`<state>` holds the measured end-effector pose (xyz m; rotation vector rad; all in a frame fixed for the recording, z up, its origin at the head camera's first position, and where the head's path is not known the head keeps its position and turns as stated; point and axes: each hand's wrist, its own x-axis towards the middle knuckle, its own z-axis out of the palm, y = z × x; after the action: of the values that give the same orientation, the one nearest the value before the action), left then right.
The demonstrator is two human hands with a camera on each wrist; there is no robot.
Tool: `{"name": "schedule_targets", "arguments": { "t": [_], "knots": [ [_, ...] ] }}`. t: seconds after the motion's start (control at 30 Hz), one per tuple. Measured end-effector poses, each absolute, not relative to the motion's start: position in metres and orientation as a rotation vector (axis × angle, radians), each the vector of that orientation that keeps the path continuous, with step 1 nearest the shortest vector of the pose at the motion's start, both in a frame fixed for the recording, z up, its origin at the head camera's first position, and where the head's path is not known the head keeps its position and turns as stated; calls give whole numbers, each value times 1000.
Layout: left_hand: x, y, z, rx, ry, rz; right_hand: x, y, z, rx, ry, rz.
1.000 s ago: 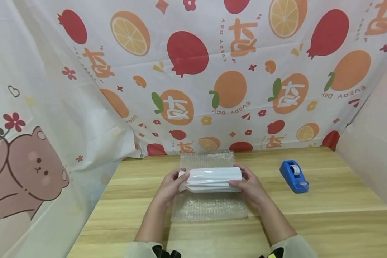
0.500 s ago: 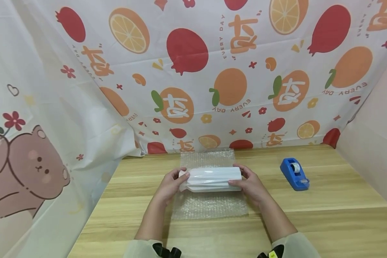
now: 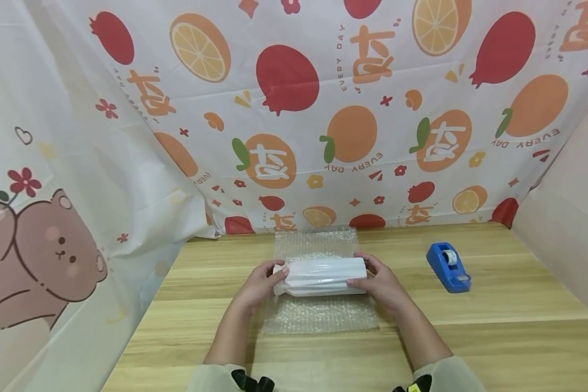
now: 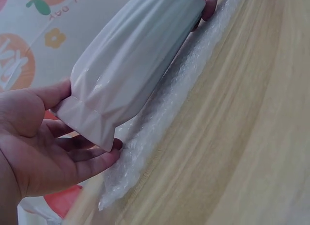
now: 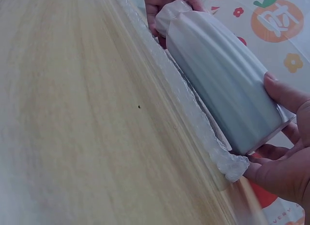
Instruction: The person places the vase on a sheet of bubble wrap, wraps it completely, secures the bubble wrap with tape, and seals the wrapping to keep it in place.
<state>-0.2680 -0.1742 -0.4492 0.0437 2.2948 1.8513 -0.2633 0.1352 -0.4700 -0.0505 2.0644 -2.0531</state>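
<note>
white vase point(image 3: 320, 276) lying sideways on bubble wrap point(image 3: 320, 314), neck toward left hand point(image 3: 261, 283), base toward right hand point(image 3: 382, 282), fingers curled round both ends

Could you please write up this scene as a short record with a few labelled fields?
Held object: ribbed white ceramic vase, lying on its side
Left hand: grips the narrow neck end
Right hand: grips the wide base end
Underlay: clear sheet of bubble wrap, spread flat beneath the vase
Surface: light wooden table
Nearby: blue plastic tape dispenser, to the right, apart from the hands
Backdrop: white cloth printed with oranges and pomegranates
</note>
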Motion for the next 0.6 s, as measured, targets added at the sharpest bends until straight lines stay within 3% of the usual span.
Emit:
{"name": "schedule_targets", "arguments": {
  "t": [0.6],
  "knots": [
    [-269, -181, -457, 79, 2301, 1794, -263, 138, -473, -115, 2110, -1978]
  ]
}}
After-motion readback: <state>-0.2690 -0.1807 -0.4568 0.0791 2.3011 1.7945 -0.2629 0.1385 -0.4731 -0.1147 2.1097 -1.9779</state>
